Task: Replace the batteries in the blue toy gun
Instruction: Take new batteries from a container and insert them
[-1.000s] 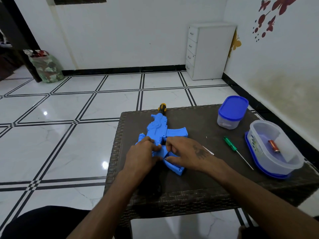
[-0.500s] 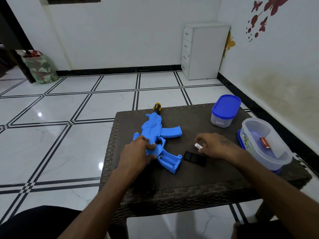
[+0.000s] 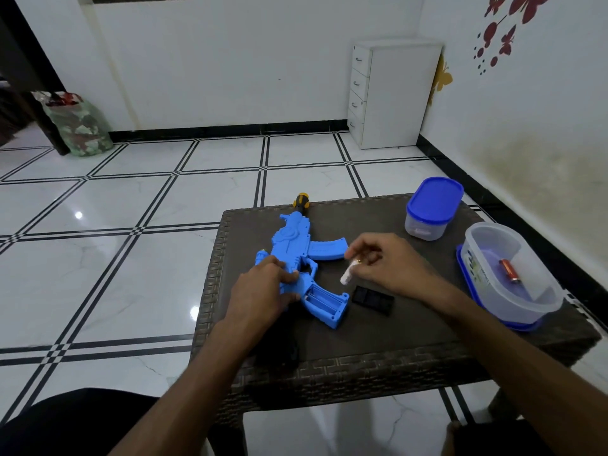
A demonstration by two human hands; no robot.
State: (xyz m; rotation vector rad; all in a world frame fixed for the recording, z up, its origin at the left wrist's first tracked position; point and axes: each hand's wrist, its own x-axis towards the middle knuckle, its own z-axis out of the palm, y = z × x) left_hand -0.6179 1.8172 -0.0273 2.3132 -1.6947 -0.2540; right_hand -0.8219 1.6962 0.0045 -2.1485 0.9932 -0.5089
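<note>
The blue toy gun lies on the dark woven table, barrel pointing away, with its battery compartment open in the stock. My left hand rests on the gun near the grip, pressing it down. My right hand hovers just right of the gun, pinching a white battery in its fingertips. The black compartment cover lies flat on the table beside the stock, under my right hand. An orange battery sits inside the open clear container at the right.
A closed clear tub with a blue lid stands at the table's far right. A white drawer cabinet stands in the room's corner, and a filled plastic bag sits by the left wall. Tiled floor surrounds the table.
My right hand left the gun's stock, the black cover came to lie on the table, and the hand now holds a white battery raised nearer the gun. My left hand stayed on the gun.
</note>
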